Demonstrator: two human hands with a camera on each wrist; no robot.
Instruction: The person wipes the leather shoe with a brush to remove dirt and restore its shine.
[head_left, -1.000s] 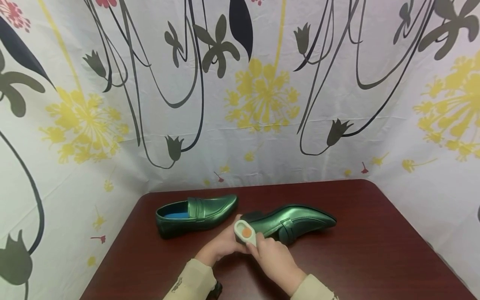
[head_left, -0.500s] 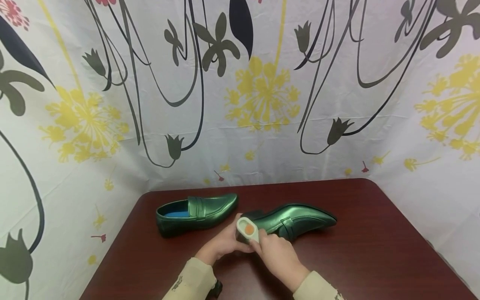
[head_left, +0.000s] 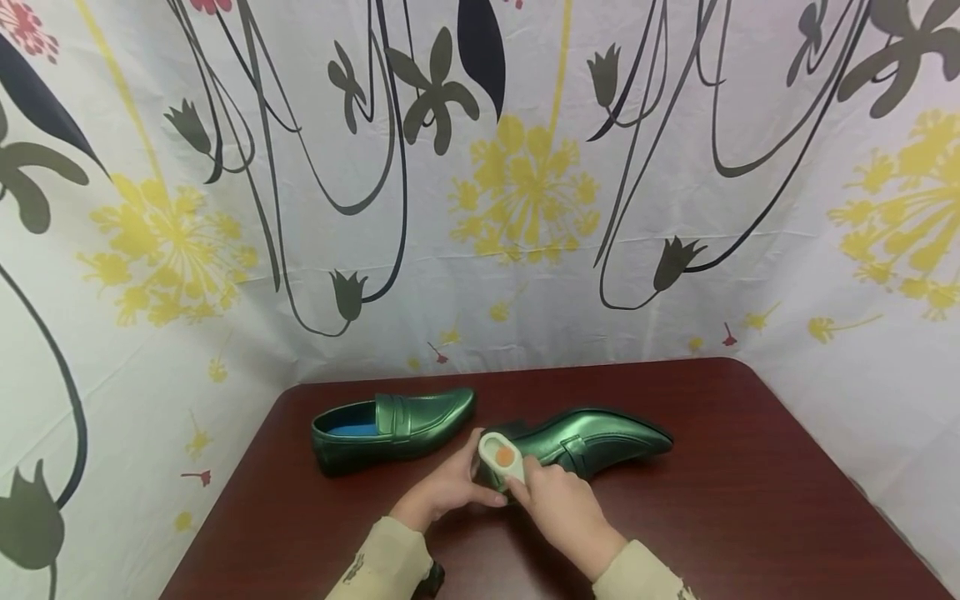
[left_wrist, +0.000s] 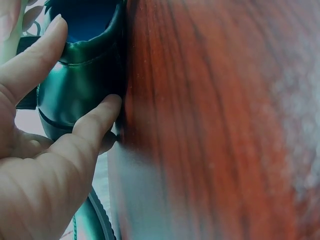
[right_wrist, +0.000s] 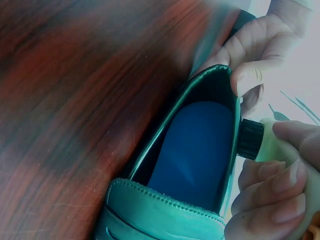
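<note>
A shiny green loafer [head_left: 615, 435] lies on its side, toe to the right. My left hand [head_left: 448, 483] grips its heel, the thumb at the rim of the opening in the left wrist view. My right hand [head_left: 566, 507] holds the pale handle of a small shoe brush [head_left: 498, 452], which has an orange spot on its back. In the right wrist view the brush's dark bristles [right_wrist: 251, 139] are right at the shoe's upper side, near the heel. The blue insole [right_wrist: 192, 150] shows inside the opening.
The matching green loafer [head_left: 427, 423] stands upright at the back left of the dark red wooden table [head_left: 750, 500]. Behind the table hangs a white cloth [head_left: 420, 250] printed with flowers.
My right hand and the brush have shifted a little to the right along the shoe's side. The left hand and both loafers have stayed nearly in place.
</note>
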